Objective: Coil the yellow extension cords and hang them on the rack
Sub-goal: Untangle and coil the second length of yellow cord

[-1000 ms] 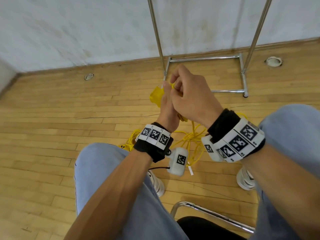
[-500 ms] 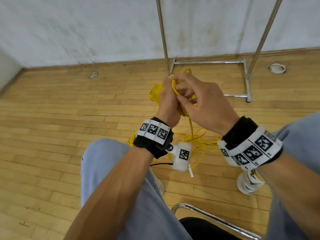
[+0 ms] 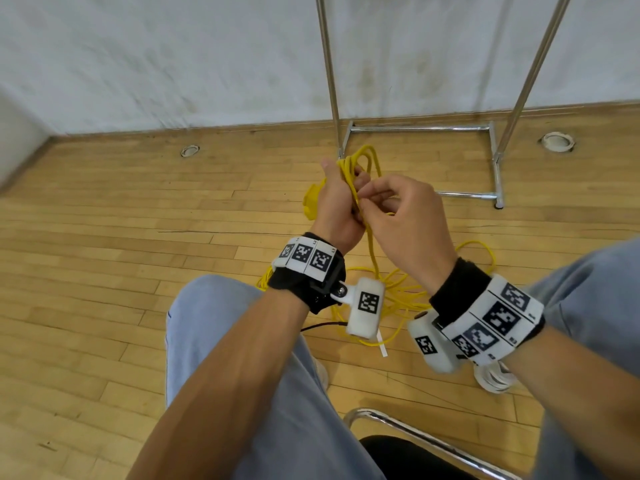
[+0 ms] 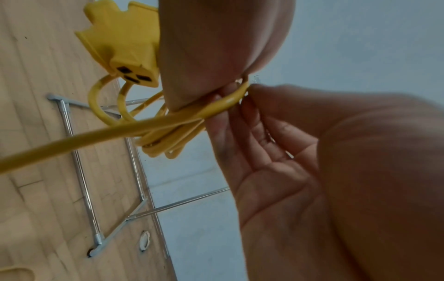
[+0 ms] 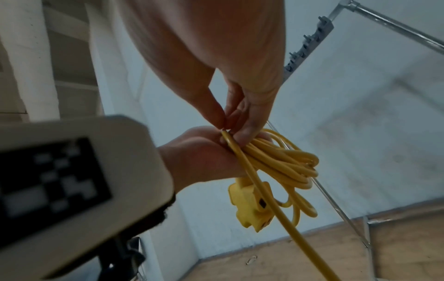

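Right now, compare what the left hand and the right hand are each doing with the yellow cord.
The left hand grips the whole bundle of coiled loops; the right hand pinches only one strand. The left hand's fingers wrap round; the right hand's fingertips meet. Both hold the same yellow cord.

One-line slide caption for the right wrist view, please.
Right hand pinches a strand of yellow extension cord onto the coil gripped by the left hand, socket end dangling below.

Black wristbands point(image 3: 453, 287), checkered white tags, light blue jeans point(image 3: 221, 341).
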`<state>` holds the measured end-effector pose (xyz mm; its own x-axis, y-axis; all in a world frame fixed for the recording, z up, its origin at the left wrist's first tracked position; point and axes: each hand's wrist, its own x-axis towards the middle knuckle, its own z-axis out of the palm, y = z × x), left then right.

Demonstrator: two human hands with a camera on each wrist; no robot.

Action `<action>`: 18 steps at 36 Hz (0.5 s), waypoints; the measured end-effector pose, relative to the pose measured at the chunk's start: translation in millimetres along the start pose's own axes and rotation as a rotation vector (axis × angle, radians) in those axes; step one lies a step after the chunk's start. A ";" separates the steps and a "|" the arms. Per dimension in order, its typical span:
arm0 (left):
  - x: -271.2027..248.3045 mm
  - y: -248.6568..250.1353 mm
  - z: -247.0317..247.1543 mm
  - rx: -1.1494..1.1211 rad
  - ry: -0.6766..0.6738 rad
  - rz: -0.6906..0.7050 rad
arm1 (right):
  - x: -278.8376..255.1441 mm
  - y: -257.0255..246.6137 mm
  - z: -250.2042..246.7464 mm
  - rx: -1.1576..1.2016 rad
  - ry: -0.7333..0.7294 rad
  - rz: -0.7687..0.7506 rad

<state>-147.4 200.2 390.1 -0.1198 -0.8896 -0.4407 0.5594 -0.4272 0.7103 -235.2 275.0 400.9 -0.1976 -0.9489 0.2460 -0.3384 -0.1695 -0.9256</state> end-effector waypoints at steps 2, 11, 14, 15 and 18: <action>0.6 -0.5 -1.8 0.031 -0.019 -0.021 | 0.5 0.6 -2.1 0.031 -0.012 0.015; -1.7 -2.1 -0.6 0.091 -0.122 -0.032 | 1.1 10.2 -4.9 -0.043 -0.055 -0.042; -2.5 0.0 1.4 0.072 -0.112 -0.012 | 5.0 14.3 -7.5 -0.018 -0.041 0.011; -3.0 1.3 2.6 0.045 -0.101 0.003 | 7.0 16.4 -8.9 -0.037 -0.048 0.026; -4.8 7.2 5.1 -0.057 -0.068 0.061 | 10.1 24.1 -11.4 -0.121 -0.142 0.053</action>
<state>-146.9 200.6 400.1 -0.1385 -0.9233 -0.3582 0.6131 -0.3640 0.7012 -255.9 264.4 384.3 -0.0894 -0.9851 0.1472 -0.4412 -0.0933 -0.8925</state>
